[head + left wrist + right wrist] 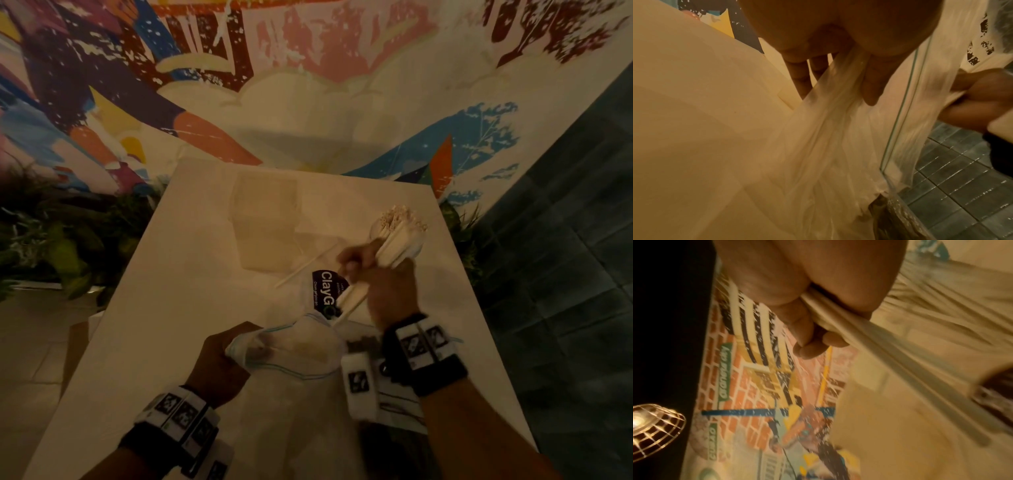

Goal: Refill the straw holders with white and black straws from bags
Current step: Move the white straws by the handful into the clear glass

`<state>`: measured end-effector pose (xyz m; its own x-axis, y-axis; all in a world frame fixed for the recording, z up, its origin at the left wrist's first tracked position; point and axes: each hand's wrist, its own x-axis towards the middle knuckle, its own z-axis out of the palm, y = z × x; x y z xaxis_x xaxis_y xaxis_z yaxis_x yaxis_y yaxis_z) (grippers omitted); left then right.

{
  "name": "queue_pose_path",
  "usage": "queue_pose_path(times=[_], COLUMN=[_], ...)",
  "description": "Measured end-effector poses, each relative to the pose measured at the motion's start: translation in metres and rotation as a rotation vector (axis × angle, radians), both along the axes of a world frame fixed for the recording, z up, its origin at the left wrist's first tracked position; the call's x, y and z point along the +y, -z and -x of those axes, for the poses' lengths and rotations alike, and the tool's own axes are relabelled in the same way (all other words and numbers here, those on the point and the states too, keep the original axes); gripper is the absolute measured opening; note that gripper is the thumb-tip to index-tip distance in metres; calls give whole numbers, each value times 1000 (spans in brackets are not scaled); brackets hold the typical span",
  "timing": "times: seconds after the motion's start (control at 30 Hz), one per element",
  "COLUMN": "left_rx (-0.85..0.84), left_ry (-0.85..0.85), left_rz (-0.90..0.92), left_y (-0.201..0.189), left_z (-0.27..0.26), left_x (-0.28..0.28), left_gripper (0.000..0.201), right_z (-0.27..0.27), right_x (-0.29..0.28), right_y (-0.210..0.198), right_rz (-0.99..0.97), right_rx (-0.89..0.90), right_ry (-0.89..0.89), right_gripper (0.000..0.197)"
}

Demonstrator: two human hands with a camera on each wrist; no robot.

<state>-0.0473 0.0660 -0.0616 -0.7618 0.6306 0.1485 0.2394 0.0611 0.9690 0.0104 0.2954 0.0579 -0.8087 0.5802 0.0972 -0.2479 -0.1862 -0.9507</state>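
My right hand [370,270] grips a bunch of white straws [356,298], seen close and blurred as white straws [869,344] in the right wrist view. Their lower ends reach into the mouth of a clear plastic bag [298,346]. My left hand [219,363] pinches the crumpled edge of that bag [828,129] between thumb and fingers. A clear straw holder [400,236] packed with white straws stands just beyond my right hand. A black-labelled container [327,289] lies under the held straws. No black straws show plainly.
One loose white straw [308,263] lies on the pale table [171,325] left of my right hand. A painted mural wall rises behind. Green plants [68,246] sit at the table's left, dark tiled wall [565,274] at the right.
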Motion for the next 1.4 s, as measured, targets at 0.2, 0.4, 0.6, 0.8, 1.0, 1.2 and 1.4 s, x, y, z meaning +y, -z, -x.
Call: queue_pose_path(times=[0.2, 0.4, 0.6, 0.8, 1.0, 1.2, 1.4], left_rx=[11, -22, -16, 12, 28, -6, -9], left_ry=[14, 6, 14, 28, 35, 20, 19], left_rz=[-28, -15, -8, 26, -14, -34, -38], left_y=[1, 4, 0, 1, -5, -2, -5], left_z=[0, 1, 0, 2, 1, 1, 0], left_x=[-1, -1, -1, -1, 2, 1, 0], left_gripper=[34, 31, 29, 17, 25, 24, 27], right_z=[28, 53, 53, 49, 49, 50, 48], right_x=[77, 118, 127, 127, 124, 126, 106], right_y=[-77, -62, -40, -35, -32, -31, -22], right_rz=[-101, -100, -145, -258, -297, -351, -525], right_rx=[349, 348, 297, 277, 261, 210, 83], right_ry=[242, 394, 392, 297, 258, 287, 168], right_gripper=[34, 40, 43, 52, 47, 57, 40])
